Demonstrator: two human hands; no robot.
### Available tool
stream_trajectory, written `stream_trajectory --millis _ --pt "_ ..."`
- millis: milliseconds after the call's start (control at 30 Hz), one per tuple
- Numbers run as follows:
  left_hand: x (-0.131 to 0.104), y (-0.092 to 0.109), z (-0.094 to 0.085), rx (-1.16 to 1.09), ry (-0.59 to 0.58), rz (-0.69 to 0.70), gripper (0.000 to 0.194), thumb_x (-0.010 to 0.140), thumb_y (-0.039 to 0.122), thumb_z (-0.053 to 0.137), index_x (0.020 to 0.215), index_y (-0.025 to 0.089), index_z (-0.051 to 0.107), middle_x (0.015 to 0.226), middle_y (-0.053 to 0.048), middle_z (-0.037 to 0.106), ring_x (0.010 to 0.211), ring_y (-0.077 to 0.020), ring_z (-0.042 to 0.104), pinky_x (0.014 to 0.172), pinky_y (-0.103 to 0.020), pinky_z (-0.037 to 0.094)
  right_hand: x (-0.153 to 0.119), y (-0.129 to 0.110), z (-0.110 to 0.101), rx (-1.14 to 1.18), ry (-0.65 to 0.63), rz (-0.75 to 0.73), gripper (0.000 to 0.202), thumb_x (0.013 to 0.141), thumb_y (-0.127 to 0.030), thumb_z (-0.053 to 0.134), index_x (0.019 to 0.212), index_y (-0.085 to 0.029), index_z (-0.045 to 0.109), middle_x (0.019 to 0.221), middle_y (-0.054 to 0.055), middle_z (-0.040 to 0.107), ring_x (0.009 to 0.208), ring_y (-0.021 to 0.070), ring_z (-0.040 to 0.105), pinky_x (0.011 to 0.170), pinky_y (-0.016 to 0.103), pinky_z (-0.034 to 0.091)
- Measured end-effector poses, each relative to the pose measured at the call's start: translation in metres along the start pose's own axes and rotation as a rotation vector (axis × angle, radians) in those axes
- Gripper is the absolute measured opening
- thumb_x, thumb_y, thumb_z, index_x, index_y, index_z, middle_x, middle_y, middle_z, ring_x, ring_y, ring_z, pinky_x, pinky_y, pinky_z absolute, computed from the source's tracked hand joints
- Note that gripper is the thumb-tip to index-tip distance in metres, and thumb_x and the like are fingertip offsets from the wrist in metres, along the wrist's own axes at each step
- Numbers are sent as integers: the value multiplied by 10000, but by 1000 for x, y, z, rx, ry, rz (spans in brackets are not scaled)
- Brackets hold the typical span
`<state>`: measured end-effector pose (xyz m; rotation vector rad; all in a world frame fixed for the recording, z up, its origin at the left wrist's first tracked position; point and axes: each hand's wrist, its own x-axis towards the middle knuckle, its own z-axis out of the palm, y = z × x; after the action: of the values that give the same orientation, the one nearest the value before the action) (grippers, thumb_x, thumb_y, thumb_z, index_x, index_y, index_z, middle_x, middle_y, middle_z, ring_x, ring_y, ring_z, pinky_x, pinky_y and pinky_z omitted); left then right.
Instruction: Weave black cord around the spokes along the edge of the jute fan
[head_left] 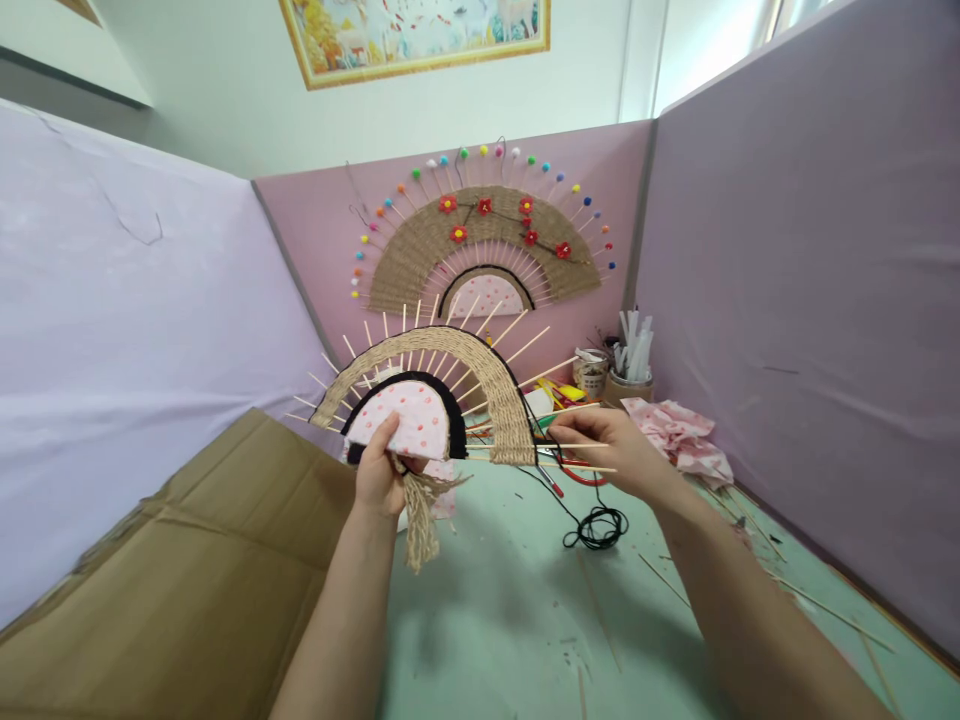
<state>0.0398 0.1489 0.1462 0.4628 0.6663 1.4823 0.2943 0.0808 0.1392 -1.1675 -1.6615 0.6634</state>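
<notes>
My left hand [380, 478] grips a half-round woven fan [502, 400] by its pink spotted centre, thumb in front and fingers behind. Thin wooden sticks radiate from the fan through a band of tan twine, and black yarn edges the band's outer rim. A tan twine tassel [421, 525] hangs below my left hand. At the fan's right end, my right hand [592, 440] pinches the black yarn near the stick ends. From there the yarn runs down to a loose black coil [596, 527], which dangles or lies over the table; which, I cannot tell.
A larger finished fan [487, 240] with red flowers and coloured balls hangs on the pink back panel. Behind my right hand stand a tin [590, 372] and a jar of white sticks [632, 365], beside crumpled pink cloth [679, 435]. Cardboard [225, 560] leans at left; stick scraps litter the table.
</notes>
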Motion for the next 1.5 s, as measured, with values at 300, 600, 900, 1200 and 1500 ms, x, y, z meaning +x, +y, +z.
stream_trajectory --millis 300,600,900,1200,1500 --pt "-2 -5 2 9 -5 -56 111 778 118 586 880 121 627 670 -33 708 500 -115 647 438 -149 518 6 9 25 310 -58 125 376 736 -510 598 735 -138 654 596 6 518 531 103 432 474 222 319" --pt "3 0 -2 -4 -3 -46 85 785 118 574 854 126 623 676 -43 709 507 -123 649 456 -173 534 6 15 2 161 274 31 284 744 -431 625 766 -150 661 621 0 543 549 101 450 502 228 339" --pt "8 2 -7 49 -10 -38 78 778 117 577 848 123 612 667 -32 699 502 -118 641 461 -179 534 3 17 -14 57 389 -74 216 773 -380 605 785 -172 665 673 15 603 612 129 514 548 244 405" --pt "10 10 -17 195 -41 -70 191 742 98 601 932 93 621 672 -64 705 495 -144 648 401 -171 511 -6 0 -23 -83 487 -255 133 782 -317 619 732 -195 629 715 30 599 673 153 534 637 291 430" --pt "2 17 -18 254 -112 -152 310 764 67 533 1068 55 593 758 -123 724 655 -217 694 689 -319 581 -8 -6 -24 51 228 -218 172 740 -326 648 652 -183 612 637 18 572 598 130 499 550 259 398"
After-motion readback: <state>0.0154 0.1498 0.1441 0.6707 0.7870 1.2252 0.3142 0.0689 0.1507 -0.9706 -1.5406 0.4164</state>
